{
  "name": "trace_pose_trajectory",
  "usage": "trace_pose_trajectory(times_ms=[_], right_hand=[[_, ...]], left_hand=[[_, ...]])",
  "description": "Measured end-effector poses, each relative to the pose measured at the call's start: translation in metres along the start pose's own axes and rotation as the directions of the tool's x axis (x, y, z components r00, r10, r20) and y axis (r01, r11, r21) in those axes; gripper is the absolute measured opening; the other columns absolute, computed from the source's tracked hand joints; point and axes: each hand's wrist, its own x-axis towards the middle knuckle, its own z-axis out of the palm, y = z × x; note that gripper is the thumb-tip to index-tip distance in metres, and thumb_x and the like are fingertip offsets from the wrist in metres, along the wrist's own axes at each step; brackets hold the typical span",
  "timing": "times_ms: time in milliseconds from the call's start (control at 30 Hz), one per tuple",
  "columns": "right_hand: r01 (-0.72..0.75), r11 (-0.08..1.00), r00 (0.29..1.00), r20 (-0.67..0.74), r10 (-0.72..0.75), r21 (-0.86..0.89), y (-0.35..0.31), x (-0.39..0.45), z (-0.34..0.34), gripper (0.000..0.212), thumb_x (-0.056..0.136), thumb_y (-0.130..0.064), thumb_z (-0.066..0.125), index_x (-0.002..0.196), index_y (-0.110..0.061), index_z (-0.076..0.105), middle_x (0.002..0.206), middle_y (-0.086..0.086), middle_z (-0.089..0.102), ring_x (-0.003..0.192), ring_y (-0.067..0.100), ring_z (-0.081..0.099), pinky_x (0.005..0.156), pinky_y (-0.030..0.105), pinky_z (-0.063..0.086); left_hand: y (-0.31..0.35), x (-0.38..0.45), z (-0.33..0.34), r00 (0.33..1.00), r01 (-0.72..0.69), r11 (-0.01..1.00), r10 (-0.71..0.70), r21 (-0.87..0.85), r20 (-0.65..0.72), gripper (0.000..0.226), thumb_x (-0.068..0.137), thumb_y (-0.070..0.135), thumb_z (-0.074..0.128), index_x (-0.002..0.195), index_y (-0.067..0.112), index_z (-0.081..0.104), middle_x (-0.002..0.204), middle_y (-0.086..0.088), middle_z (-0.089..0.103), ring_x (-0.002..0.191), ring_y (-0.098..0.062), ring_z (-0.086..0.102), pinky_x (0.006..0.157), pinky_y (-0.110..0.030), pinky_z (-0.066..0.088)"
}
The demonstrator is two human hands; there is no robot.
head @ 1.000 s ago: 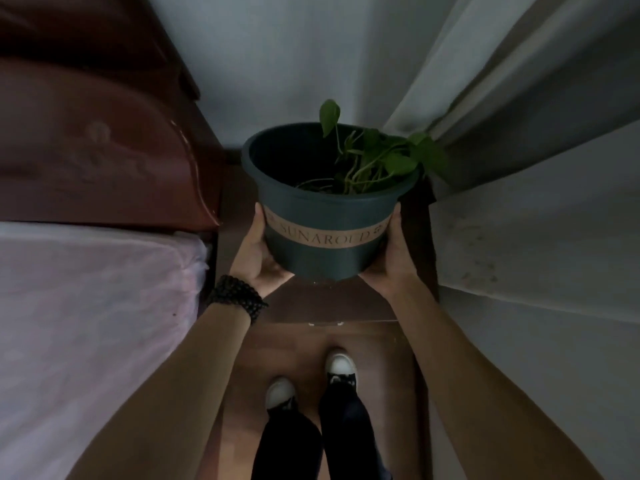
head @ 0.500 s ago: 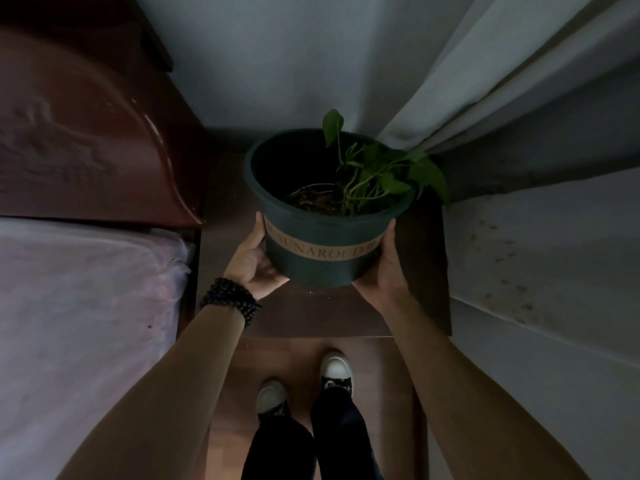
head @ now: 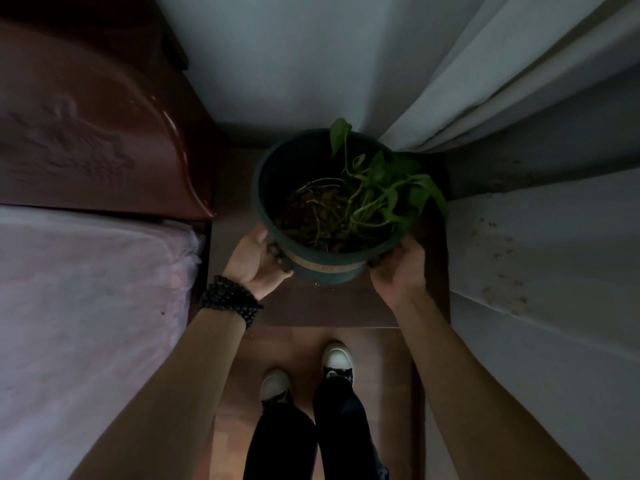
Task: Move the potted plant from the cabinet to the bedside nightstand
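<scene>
A dark green plastic pot (head: 273, 188) with a tan band holds soil and a small leafy green plant (head: 384, 188). It is low over the dark wooden nightstand (head: 332, 306), and I cannot tell whether its base touches the top. My left hand (head: 254, 263), with a black bead bracelet at the wrist, grips the pot's left side. My right hand (head: 398, 268) grips its right side. The fingertips of both hands are hidden behind the pot.
A bed with pale pink bedding (head: 86, 306) and a carved red-brown headboard (head: 97, 133) lies to the left. A grey curtain (head: 502, 81) hangs at the upper right, with a stained wall ledge (head: 536, 254) beside the nightstand. My feet (head: 304, 372) stand on wooden floor.
The pot has come down and away from me toward the nightstand top, and I now look into it from above. Both hands kept their hold on its sides.
</scene>
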Motion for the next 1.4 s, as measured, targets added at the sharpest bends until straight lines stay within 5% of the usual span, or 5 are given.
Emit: trace_pose_trajectory(times_ms=[133,667,1033,1233,1400], right_hand=[[-0.034,0.998,0.999,0.014,0.033,0.062,-0.005,-0.018,0.003,0.055,0.105,-0.044,0.033,0.146,-0.018,0.059,0.147,0.016,0.062,0.135,0.036,0.057,0.112,0.046,0.046],[-0.06,0.998,0.998,0.021,0.061,-0.037,-0.001,-0.029,0.015,0.059,0.111,-0.048,0.026,0.156,-0.017,0.046,0.158,0.014,0.052,0.144,0.032,0.049,0.125,0.05,0.033],[-0.026,0.995,0.998,-0.065,0.02,-0.092,-0.02,-0.066,0.034,0.053,0.109,-0.043,0.033,0.153,-0.018,0.05,0.149,0.014,0.058,0.137,0.034,0.054,0.111,0.046,0.046],[-0.057,0.951,0.996,-0.077,0.036,-0.303,-0.053,-0.118,0.071,0.041,0.105,-0.042,0.046,0.133,-0.017,0.064,0.12,0.01,0.07,0.103,0.024,0.066,0.078,0.037,0.056],[0.014,0.832,1.0,0.025,0.0,-0.554,-0.097,-0.169,0.124,0.05,0.103,-0.031,0.055,0.151,-0.018,0.047,0.145,0.008,0.058,0.128,0.025,0.056,0.104,0.042,0.048]], left_hand=[[-0.004,-0.016,-0.007,0.981,0.039,0.985,-0.007,-0.166,0.194,0.053,0.108,0.052,0.035,0.147,0.024,0.055,0.152,-0.013,0.057,0.141,-0.042,0.05,0.116,-0.07,0.032],[-0.005,-0.033,0.005,0.999,0.035,0.999,-0.036,0.016,0.041,0.066,0.106,0.063,0.018,0.157,0.026,0.038,0.163,-0.015,0.042,0.14,-0.042,0.046,0.101,-0.069,0.044],[0.011,-0.065,0.024,0.993,-0.02,0.997,0.028,0.074,-0.111,0.031,0.106,0.037,0.044,0.11,0.018,0.069,0.103,-0.012,0.074,0.111,-0.037,0.062,0.071,-0.061,0.06],[0.044,-0.124,0.063,0.99,0.012,0.979,0.017,0.203,-0.142,0.024,0.103,0.041,0.045,0.093,0.026,0.06,0.116,-0.014,0.054,0.118,-0.038,0.049,0.111,-0.071,0.028],[0.078,-0.185,0.119,0.988,-0.116,0.915,0.146,0.387,-0.05,0.055,0.103,0.042,0.053,0.155,0.029,0.038,0.161,-0.012,0.038,0.148,-0.036,0.035,0.116,-0.067,0.025]])
